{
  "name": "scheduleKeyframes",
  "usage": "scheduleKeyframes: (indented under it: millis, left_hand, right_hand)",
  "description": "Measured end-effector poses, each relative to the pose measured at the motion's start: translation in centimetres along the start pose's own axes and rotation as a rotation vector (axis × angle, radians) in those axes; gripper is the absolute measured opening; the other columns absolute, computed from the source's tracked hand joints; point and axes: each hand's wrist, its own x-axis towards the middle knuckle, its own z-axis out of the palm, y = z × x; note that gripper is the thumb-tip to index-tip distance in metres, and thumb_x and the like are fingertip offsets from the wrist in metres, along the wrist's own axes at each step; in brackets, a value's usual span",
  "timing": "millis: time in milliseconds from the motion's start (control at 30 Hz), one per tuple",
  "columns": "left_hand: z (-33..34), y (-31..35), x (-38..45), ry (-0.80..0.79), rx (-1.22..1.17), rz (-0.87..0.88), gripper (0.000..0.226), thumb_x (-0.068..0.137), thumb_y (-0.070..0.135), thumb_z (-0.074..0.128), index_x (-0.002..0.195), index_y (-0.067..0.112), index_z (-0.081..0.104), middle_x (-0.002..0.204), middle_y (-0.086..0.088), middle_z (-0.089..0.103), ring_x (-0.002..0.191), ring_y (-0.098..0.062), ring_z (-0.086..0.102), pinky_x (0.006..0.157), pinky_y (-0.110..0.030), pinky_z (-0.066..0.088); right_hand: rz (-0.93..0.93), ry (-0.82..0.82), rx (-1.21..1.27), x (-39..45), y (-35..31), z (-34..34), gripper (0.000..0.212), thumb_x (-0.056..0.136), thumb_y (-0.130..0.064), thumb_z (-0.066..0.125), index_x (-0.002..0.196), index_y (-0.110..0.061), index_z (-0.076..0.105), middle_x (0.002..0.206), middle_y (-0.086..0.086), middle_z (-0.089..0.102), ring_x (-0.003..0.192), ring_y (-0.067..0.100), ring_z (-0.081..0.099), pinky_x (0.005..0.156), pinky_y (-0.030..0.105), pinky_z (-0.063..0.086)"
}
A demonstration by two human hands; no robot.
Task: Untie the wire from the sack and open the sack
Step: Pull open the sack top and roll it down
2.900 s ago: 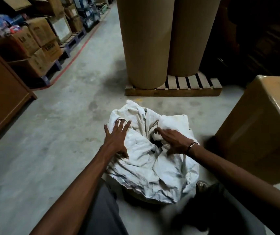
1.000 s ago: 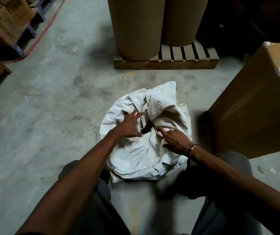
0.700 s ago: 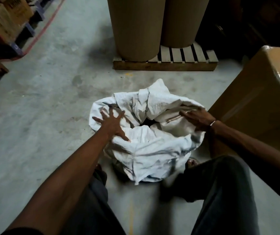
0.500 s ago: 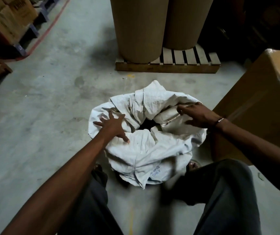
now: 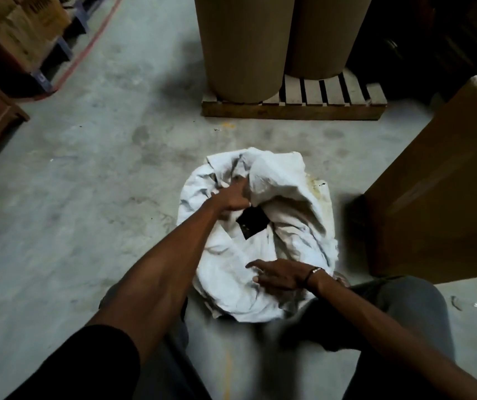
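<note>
— Since a moment ago the left hand [image 5: 233,194] has crossed from the near-left rim to the far folds, and the right hand [image 5: 282,277] has dropped from the far-right edge to the near one.

— Start big: where does the sack [image 5: 289,197] sit?

— On the concrete floor [image 5: 87,197], between the person's knees, with a cardboard box [image 5: 439,183] just beside it on the right and paper rolls [image 5: 243,44] on a pallet [image 5: 292,109] beyond.

— And the hands?

— Left is clenched on a bunch of the far cloth. Right lies flat, fingers spread and released, pressing the near fabric.

— The wire?

— I can't find it; a dark opening [image 5: 251,223] already shows at the middle, so I'd judge the tie is off.

— How to finish well?

— Pin the near edge with the right, draw the far edge up and away with the left — roll the rim outward rather than yank, so the mouth stays wide.
</note>
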Motion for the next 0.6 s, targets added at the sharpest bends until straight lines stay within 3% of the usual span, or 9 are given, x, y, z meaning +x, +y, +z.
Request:
scheduleKeyframes:
  millis: [67, 133, 167, 233, 300, 367, 433, 500, 600]
  left_hand:
    - [-0.2, -4.8, 4.8, 0.116, -0.029, -0.074, 0.123, 0.063, 0.059, 0.072, 0.160, 0.007, 0.017, 0.166, -0.024, 0.021, 0.154, -0.039, 0.025, 0.121, -0.050, 0.030]
    - [-1.0, -7.4, 6.8, 0.151, -0.067, -0.161, 0.128, 0.055, 0.080, 0.069, 0.155, 0.012, 0.028, 0.162, -0.024, 0.030, 0.150, -0.042, 0.031, 0.121, -0.048, 0.032]
    - [-2.4, -7.2, 5.7, 0.180, -0.096, -0.202, 0.126, 0.056, 0.082, 0.074, 0.154, 0.014, 0.032, 0.161, -0.022, 0.032, 0.148, -0.042, 0.033, 0.121, -0.047, 0.032]
    - [-4.1, -7.0, 3.0, 0.281, -0.151, -0.298, 0.123, 0.058, 0.062, 0.089, 0.156, 0.019, 0.029, 0.162, -0.017, 0.031, 0.147, -0.038, 0.036, 0.121, -0.049, 0.034]
    - [-5.0, -8.1, 1.9, 0.359, -0.109, -0.267, 0.140, 0.044, 0.065, 0.091, 0.159, 0.023, 0.023, 0.163, -0.011, 0.033, 0.149, -0.033, 0.035, 0.121, -0.046, 0.036]
    - [-4.9, -8.4, 0.8, 0.291, -0.048, -0.198, 0.153, 0.038, 0.064, 0.089, 0.162, 0.021, 0.010, 0.166, -0.014, 0.027, 0.148, -0.033, 0.038, 0.113, -0.037, 0.045]
    - [-4.5, -7.2, -1.0, 0.172, 0.028, -0.178, 0.143, 0.054, 0.049, 0.093, 0.163, 0.017, 0.008, 0.168, -0.018, 0.018, 0.141, -0.037, 0.046, 0.097, -0.028, 0.052]
    - [-3.0, -6.5, -1.5, 0.130, 0.082, -0.125, 0.118, 0.065, 0.045, 0.091, 0.160, 0.016, 0.026, 0.162, -0.021, 0.029, 0.141, -0.038, 0.045, 0.109, -0.037, 0.046]
    - [-0.6, -5.2, -1.9, -0.077, 0.205, 0.020, 0.091, 0.067, 0.081, 0.071, 0.138, 0.026, 0.057, 0.143, -0.009, 0.058, 0.133, -0.033, 0.053, 0.114, -0.051, 0.039]
  right_hand:
    - [-0.007, -0.099, -0.086, -0.6, 1.1, -1.3, 0.044, 0.108, -0.052, 0.041, 0.147, -0.030, 0.043, 0.115, 0.017, 0.073, 0.106, 0.034, 0.068, 0.091, 0.032, 0.044]
    - [-0.034, -0.145, -0.108, -1.3, 2.2, -3.5, 0.035, 0.107, -0.049, 0.045, 0.133, -0.026, 0.050, 0.100, 0.016, 0.072, 0.091, 0.032, 0.068, 0.086, 0.034, 0.046]
    - [-0.056, -0.137, -0.093, -1.7, 2.9, -4.8, 0.031, 0.107, -0.045, 0.049, 0.126, -0.022, 0.053, 0.096, 0.014, 0.071, 0.087, 0.030, 0.067, 0.084, 0.037, 0.048]
    - [-0.089, -0.108, -0.065, -2.8, 4.2, -8.1, 0.024, 0.104, -0.037, 0.054, 0.120, -0.020, 0.060, 0.093, 0.008, 0.069, 0.084, 0.027, 0.066, 0.081, 0.040, 0.052]
    - [-0.078, -0.090, -0.089, -4.0, 4.3, -11.7, 0.020, 0.102, -0.040, 0.052, 0.118, -0.036, 0.063, 0.093, 0.004, 0.072, 0.082, 0.026, 0.068, 0.077, 0.037, 0.053]
    - [-0.105, 0.015, -0.172, -5.3, 3.2, -15.2, 0.025, 0.105, -0.040, 0.047, 0.120, -0.027, 0.062, 0.095, -0.005, 0.072, 0.080, 0.016, 0.064, 0.078, 0.028, 0.048]
    - [-0.166, 0.196, -0.260, -5.9, 2.5, -17.3, 0.041, 0.106, -0.044, 0.048, 0.135, -0.016, 0.056, 0.106, -0.011, 0.067, 0.089, 0.011, 0.061, 0.085, 0.024, 0.043]
    - [-0.124, 0.292, -0.351, -5.9, 2.6, -18.0, 0.060, 0.102, -0.060, 0.044, 0.148, -0.022, 0.044, 0.128, -0.005, 0.066, 0.114, 0.016, 0.061, 0.100, 0.032, 0.044]
    - [-0.029, 0.276, -0.347, -4.5, 3.9, -17.2, 0.055, 0.104, -0.055, 0.046, 0.151, -0.025, 0.043, 0.150, 0.003, 0.055, 0.138, 0.024, 0.050, 0.113, 0.036, 0.036]
